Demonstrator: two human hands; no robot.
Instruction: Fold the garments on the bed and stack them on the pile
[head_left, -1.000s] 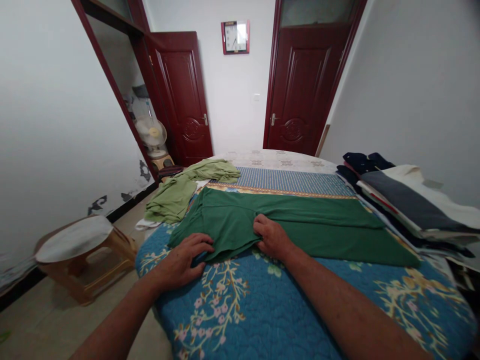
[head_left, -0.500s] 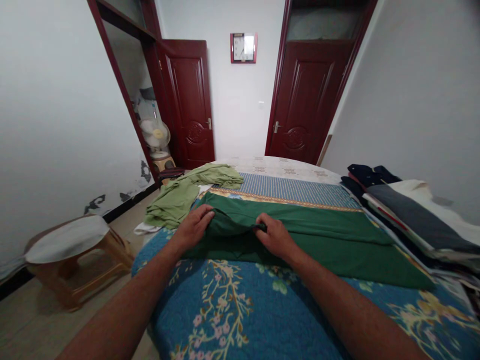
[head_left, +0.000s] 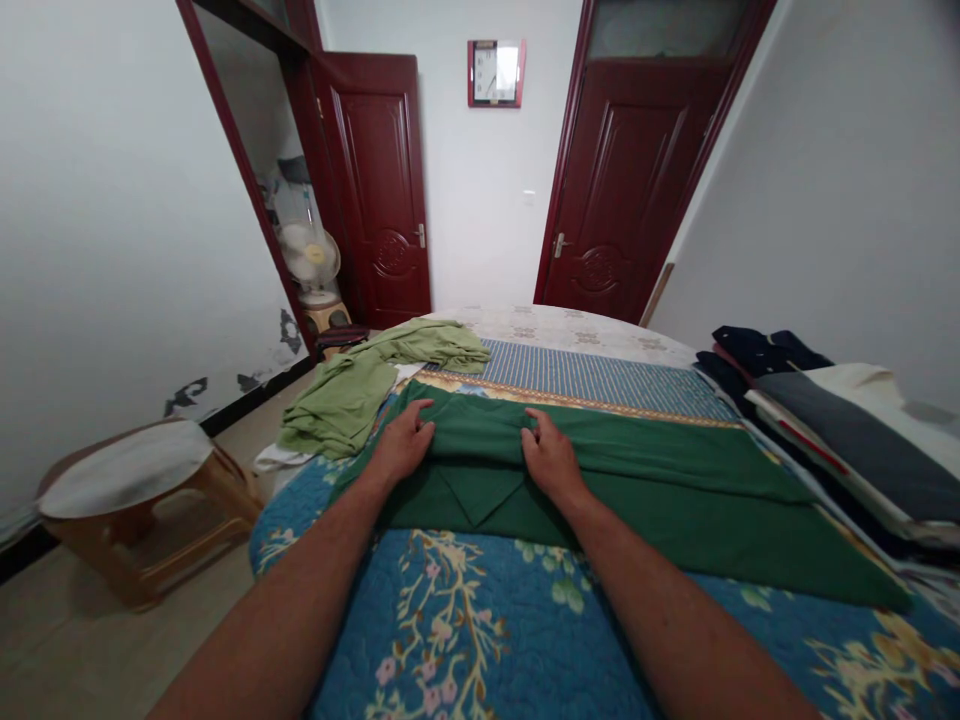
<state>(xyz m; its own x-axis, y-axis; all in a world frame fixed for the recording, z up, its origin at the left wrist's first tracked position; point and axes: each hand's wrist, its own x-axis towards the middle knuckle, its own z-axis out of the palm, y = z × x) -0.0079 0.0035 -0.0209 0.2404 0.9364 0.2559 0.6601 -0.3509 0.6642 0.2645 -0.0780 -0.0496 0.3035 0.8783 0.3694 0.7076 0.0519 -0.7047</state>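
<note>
A long dark green garment, which looks like folded trousers, lies sideways across the bed with a triangular flap at its near edge. My left hand rests on the garment's left end, its thumb and forefinger spread apart. On the same cloth, a short way to the right, lies my right hand with thumb and forefinger also parted. Between the two hands the cloth is turned over in a flat band. Neither hand grips the cloth visibly; the lower fingers are partly hidden.
A crumpled light green garment lies at the left edge of the blue floral bedcover. Folded clothes are stacked at the right by the wall. A stool stands left of the bed, a fan beyond.
Both hands have let go of the edge they were holding up. The raised fold with its dark opening now lies flat, and the triangular flap shows. The view has tilted slightly down.
</note>
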